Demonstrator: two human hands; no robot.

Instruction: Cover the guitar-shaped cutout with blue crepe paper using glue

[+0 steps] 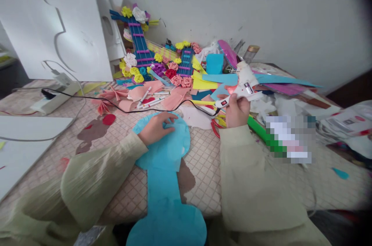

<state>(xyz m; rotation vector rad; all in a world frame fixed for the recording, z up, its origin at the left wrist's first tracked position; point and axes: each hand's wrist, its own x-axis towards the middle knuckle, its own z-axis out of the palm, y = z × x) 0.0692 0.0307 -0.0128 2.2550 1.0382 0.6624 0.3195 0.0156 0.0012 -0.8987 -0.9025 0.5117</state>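
Observation:
A blue paper-covered cutout (162, 188), rounded at both ends with a narrower middle, lies along the table and reaches past its front edge. My left hand (157, 128) rests on the far rounded end, its fingers stretched out and slightly bent over the blue paper. To the right, my right hand (237, 112) is closed around the handle of a white glue gun (245, 81), held above the clutter. A black cord (122, 111) runs from the gun's handle leftward across the table. Part of the cutout is covered by my left hand and sleeve.
A power strip (54, 98) sits at the left, near white boards (55, 25). Toward the wall stand decorated paper guitars (139, 42) with crepe flowers. Markers (151, 102), pink paper scraps and a green stick (258, 129) lie around. Plastic bags (348, 122) crowd the right side.

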